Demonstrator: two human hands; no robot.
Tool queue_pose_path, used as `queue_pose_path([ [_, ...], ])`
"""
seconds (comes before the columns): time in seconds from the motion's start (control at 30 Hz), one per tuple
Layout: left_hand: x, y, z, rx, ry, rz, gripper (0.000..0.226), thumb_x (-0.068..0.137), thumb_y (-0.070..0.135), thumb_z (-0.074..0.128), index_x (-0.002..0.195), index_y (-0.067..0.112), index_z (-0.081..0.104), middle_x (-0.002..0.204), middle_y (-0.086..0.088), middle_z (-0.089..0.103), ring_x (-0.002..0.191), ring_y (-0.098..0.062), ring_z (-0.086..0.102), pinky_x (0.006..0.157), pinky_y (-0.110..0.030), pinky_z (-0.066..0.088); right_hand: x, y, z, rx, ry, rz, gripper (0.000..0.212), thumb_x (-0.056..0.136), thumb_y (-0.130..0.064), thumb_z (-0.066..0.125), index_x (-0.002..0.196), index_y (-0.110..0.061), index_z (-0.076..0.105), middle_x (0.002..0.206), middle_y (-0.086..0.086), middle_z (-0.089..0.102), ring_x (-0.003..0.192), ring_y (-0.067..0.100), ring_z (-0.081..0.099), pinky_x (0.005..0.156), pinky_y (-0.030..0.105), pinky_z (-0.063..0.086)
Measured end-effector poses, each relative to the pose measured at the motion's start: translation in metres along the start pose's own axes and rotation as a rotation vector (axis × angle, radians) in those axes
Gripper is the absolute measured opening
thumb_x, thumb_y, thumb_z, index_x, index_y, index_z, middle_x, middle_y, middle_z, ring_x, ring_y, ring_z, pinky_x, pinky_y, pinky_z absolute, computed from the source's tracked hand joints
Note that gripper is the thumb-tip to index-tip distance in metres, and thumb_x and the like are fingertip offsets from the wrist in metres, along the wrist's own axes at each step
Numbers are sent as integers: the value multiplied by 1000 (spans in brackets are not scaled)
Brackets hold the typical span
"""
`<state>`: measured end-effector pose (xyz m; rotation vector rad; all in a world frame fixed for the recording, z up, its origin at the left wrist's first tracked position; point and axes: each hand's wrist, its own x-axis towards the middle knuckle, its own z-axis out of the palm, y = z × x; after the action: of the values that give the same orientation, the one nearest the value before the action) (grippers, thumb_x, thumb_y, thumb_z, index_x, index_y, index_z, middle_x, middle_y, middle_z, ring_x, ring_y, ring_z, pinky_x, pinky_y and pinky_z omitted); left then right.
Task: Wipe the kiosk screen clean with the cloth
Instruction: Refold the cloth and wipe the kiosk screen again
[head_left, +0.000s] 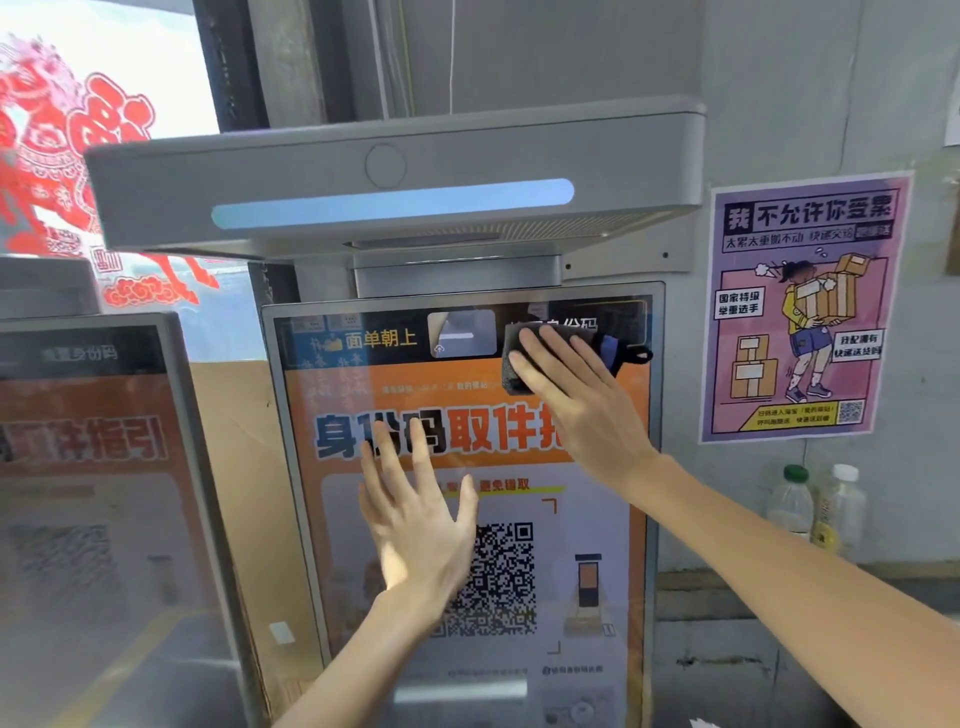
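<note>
Bright daylight from blown-out window (104, 78), reflections on kiosk screen (587, 519), blurred left side, edges bowed

Right hand (582, 400) presses dark cloth (550, 358) flat at kiosk screen's (467, 519) one o'clock; left hand (415, 525) spread open at centre.

To the right of our right hand (582, 395) we see a purple poster (805, 306) stuck on the grey wall (779, 104), with two plastic bottles (790, 501) side by side below it. Left of our left hand (415, 519) is a cardboard sheet (239, 467), then a second screen (93, 467). A red paper-cut (78, 156) shows on the glass above that.
</note>
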<state>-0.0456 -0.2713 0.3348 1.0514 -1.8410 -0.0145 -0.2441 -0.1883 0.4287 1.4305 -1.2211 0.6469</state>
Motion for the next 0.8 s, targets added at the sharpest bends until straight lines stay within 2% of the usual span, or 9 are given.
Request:
queue_pose_path([
  [0.1, 1, -2, 3, -63, 24, 6, 77, 96, 44, 49, 165, 22, 22, 174, -9, 0, 160, -36, 2, 124, -63, 16, -33, -12, 7, 23, -43, -57, 78, 83, 16, 76, 153, -6, 51, 161, 12, 44, 152, 32, 38, 125, 50, 30],
  [0.27, 2, -12, 11, -62, 89, 30, 74, 95, 40, 48, 164, 22, 26, 175, -7, 6, 159, -36, 11, 121, -59, 21, -47, -16, 0, 15, -89, -155, 78, 84, 18, 73, 154, -8, 50, 163, 10, 41, 152, 30, 38, 126, 47, 32],
  [0.4, 2, -20, 11, -22, 94, 64, 77, 95, 38, 48, 166, 26, 18, 175, -5, 3, 159, -34, 11, 120, -59, 23, -3, -10, -2, 33, -40, -35, 70, 92, 8, 70, 156, -8, 47, 163, 13, 42, 155, 32, 35, 129, 47, 28],
  [0.47, 3, -27, 6, -1, 81, 87, 78, 97, 38, 46, 166, 26, 13, 175, -4, 5, 159, -33, 12, 121, -57, 23, 10, -13, 0, 62, -30, 17, 71, 90, 11, 71, 155, -6, 47, 163, 15, 43, 155, 33, 33, 129, 48, 27],
  [0.53, 4, -31, -4, -13, 75, 121, 76, 99, 39, 44, 166, 24, 12, 173, -3, 10, 158, -29, 17, 122, -52, 23, 6, -20, 4, 78, -41, 18, 74, 88, 16, 70, 155, -4, 48, 162, 16, 43, 155, 34, 34, 128, 50, 28],
  [0.6, 9, -36, -15, -37, 98, 135, 73, 99, 38, 44, 164, 19, 18, 168, -9, 22, 152, -30, 27, 121, -49, 26, -12, -31, 7, 84, -71, -29, 75, 86, 20, 69, 154, -4, 48, 163, 15, 42, 154, 34, 35, 127, 51, 30],
  [0.7, 21, -46, -32, -84, 167, -12, 72, 98, 38, 45, 160, 10, 24, 161, -18, 28, 145, -35, 31, 121, -53, 22, -43, -45, 9, 76, -127, -153, 70, 89, 22, 60, 154, -5, 50, 163, 12, 43, 153, 31, 37, 126, 49, 33],
  [0.8, 35, -62, -45, -236, 169, -174, 77, 101, 40, 47, 163, 10, 13, 169, -8, 12, 154, -34, 21, 126, -56, 19, -44, -50, 9, 49, -130, -200, 68, 93, 19, 57, 155, -8, 49, 164, 10, 42, 154, 28, 37, 126, 47, 34],
])
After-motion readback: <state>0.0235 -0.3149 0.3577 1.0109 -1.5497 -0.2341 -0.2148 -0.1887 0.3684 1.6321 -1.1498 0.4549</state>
